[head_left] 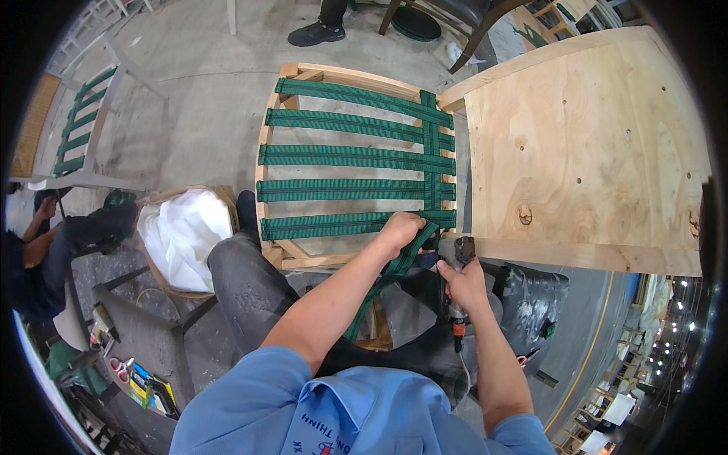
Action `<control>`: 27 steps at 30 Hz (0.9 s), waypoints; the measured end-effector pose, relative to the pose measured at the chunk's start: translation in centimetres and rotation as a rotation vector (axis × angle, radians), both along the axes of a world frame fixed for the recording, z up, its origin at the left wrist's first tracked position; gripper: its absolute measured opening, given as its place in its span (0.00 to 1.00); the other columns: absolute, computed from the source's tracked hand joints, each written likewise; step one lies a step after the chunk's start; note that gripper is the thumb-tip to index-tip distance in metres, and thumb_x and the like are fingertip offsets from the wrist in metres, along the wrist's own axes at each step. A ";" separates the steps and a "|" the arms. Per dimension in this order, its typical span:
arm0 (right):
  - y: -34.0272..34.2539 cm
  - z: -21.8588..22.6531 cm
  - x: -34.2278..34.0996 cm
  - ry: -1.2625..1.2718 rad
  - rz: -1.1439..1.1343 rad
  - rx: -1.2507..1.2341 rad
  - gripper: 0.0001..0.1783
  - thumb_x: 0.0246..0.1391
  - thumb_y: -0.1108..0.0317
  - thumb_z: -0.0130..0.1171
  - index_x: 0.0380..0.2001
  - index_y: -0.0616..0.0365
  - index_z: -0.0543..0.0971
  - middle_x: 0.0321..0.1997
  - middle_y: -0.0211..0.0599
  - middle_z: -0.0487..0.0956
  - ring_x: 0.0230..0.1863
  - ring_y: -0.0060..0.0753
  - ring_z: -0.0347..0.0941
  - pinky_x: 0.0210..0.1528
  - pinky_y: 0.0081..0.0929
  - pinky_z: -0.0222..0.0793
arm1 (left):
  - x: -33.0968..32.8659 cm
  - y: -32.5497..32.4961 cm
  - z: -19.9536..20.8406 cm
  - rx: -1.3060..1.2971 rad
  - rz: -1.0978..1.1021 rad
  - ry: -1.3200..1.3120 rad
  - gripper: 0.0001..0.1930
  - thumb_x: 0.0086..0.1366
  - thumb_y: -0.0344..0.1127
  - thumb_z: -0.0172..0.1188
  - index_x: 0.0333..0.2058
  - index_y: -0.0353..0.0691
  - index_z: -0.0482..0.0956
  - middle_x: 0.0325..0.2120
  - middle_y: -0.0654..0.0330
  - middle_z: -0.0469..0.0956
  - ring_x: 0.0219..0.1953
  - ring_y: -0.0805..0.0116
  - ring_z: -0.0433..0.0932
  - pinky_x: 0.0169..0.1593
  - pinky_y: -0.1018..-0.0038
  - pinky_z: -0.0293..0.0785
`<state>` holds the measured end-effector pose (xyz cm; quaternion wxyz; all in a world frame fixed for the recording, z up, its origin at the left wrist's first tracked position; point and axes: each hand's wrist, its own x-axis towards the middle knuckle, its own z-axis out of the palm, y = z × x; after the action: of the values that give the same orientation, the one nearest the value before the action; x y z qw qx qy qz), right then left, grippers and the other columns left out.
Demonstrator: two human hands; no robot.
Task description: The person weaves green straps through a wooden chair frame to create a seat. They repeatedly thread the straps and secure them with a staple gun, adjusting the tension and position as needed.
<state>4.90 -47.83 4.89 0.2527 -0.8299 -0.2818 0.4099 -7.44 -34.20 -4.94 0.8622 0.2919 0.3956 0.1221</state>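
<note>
In front of me lies a wooden chair frame [349, 78], with several green webbing straps [341, 158] running side to side across its seat. A plywood-covered back [584, 152] joins it on the right. One cross strap [431, 152] passes over and under the others near the right rail. My left hand [402, 232] is closed on this strap at the near rail, and its loose length [365, 307] hangs down toward my lap. Just right of it, my right hand [464, 284] grips a pneumatic staple gun [459, 254], its nose close to the near right corner.
An air hose [465, 371] trails from the gun. Left of my knee stands a container lined with white plastic [189, 235]. Scissors [117, 368] and tools lie at lower left. Another person [45, 250] sits at far left, near a white webbed chair [95, 125]. A shoe [317, 33] shows beyond.
</note>
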 end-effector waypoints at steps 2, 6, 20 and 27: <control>0.2 0.1 0.1 0.037 -0.007 0.001 0.22 0.60 0.67 0.68 0.53 0.62 0.72 0.30 0.34 0.80 0.17 0.25 0.72 0.20 0.27 0.69 | -0.1 0.1 0.1 -0.008 -0.037 0.010 0.15 0.74 0.34 0.50 0.44 0.30 0.83 0.39 0.55 0.85 0.30 0.65 0.80 0.29 0.67 0.78; 0.5 1.1 -0.2 0.083 -0.030 -0.023 0.20 0.60 0.67 0.68 0.51 0.61 0.72 0.28 0.32 0.78 0.16 0.23 0.70 0.18 0.26 0.67 | -0.3 -0.1 -0.2 -0.024 0.012 -0.009 0.14 0.71 0.36 0.54 0.42 0.31 0.83 0.36 0.54 0.85 0.27 0.63 0.80 0.28 0.66 0.79; 0.5 1.0 -0.8 0.109 0.017 0.041 0.18 0.59 0.67 0.68 0.47 0.62 0.74 0.26 0.31 0.78 0.15 0.23 0.70 0.17 0.27 0.66 | -0.4 0.4 -0.1 -0.023 -0.002 -0.057 0.14 0.72 0.34 0.52 0.44 0.30 0.82 0.39 0.52 0.85 0.35 0.61 0.82 0.32 0.63 0.81; 0.2 2.2 -1.1 0.043 0.035 -0.029 0.19 0.58 0.68 0.69 0.48 0.62 0.74 0.27 0.31 0.78 0.18 0.22 0.72 0.20 0.26 0.68 | -0.7 0.0 0.3 -0.015 -0.038 -0.037 0.15 0.72 0.34 0.51 0.47 0.30 0.81 0.39 0.53 0.85 0.35 0.61 0.82 0.35 0.63 0.83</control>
<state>3.76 -47.60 7.04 0.2395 -0.8194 -0.2847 0.4360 -8.18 -34.18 -4.65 0.8736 0.2909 0.3750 0.1080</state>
